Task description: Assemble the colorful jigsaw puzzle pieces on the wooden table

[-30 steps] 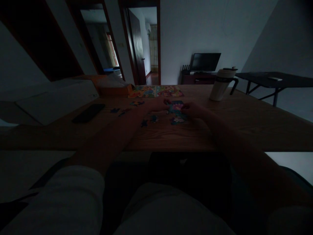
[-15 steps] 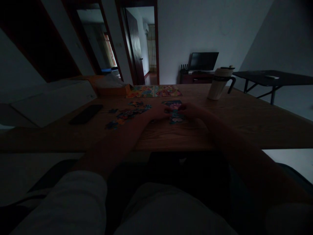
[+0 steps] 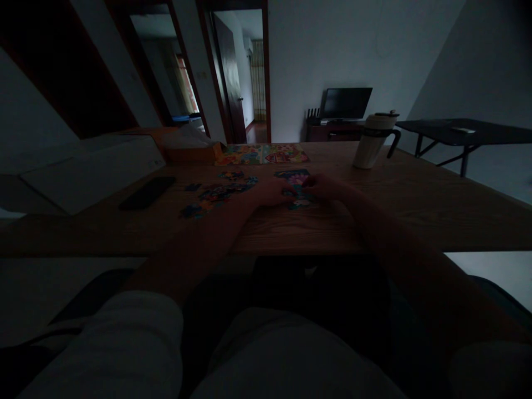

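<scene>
The room is dim. My left hand (image 3: 271, 192) and my right hand (image 3: 325, 186) rest close together on the wooden table (image 3: 415, 205), both curled over a small cluster of joined colourful puzzle pieces (image 3: 296, 183). Fingertips of both hands press on or pinch these pieces; what exactly each finger holds is too dark to tell. Loose puzzle pieces (image 3: 216, 197) lie scattered to the left of my left hand. A colourful puzzle picture sheet (image 3: 261, 154) lies flat at the table's far side.
A black phone (image 3: 147, 192) lies on the left, near a white box (image 3: 89, 172) and an orange box (image 3: 187, 148). A white lidded mug (image 3: 372, 140) stands at the far right. Beyond are a monitor (image 3: 347, 103), a dark side table (image 3: 465, 133) and an open doorway.
My left hand drew back towards me and slid right, uncovering loose pieces on its left. The hands have closed together on the joined pieces. The camera shifted slightly.
</scene>
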Demonstrator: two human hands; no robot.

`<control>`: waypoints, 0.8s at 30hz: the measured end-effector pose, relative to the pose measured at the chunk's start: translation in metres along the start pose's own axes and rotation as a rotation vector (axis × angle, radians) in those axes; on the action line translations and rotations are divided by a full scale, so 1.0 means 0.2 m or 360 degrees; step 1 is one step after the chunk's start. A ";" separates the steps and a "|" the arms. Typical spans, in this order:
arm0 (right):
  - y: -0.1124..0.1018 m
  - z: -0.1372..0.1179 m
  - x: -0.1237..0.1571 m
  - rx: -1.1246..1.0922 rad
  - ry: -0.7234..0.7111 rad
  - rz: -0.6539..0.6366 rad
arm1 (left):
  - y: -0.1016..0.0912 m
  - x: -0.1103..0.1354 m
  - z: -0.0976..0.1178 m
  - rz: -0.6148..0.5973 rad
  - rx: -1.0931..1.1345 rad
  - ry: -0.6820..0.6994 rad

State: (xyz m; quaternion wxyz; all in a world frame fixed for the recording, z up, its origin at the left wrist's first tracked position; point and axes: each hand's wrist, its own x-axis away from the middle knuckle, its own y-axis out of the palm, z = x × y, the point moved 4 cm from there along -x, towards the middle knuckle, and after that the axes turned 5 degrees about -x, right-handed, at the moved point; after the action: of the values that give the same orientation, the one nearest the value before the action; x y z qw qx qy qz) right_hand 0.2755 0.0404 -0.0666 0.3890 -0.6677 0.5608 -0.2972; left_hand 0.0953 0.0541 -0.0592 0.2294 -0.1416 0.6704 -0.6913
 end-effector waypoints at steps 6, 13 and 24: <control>0.00 -0.02 0.01 0.0001 -0.0005 -0.0028 | 0.00 0.01 -0.01 0.0004 0.0141 -0.0124; 0.00 -0.02 0.03 -0.0014 0.0054 -0.0034 | -0.03 0.04 -0.02 -0.0010 0.0329 -0.0355; 0.00 -0.02 0.02 0.0012 0.0026 -0.0007 | -0.03 0.04 -0.06 -0.0064 0.0403 -0.0518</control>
State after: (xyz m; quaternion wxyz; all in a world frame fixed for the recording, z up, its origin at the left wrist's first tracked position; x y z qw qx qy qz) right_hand 0.2728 0.0348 -0.0639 0.3864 -0.6650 0.5613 -0.3056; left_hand 0.0815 0.0596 -0.0547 0.3369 -0.2347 0.5293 -0.7424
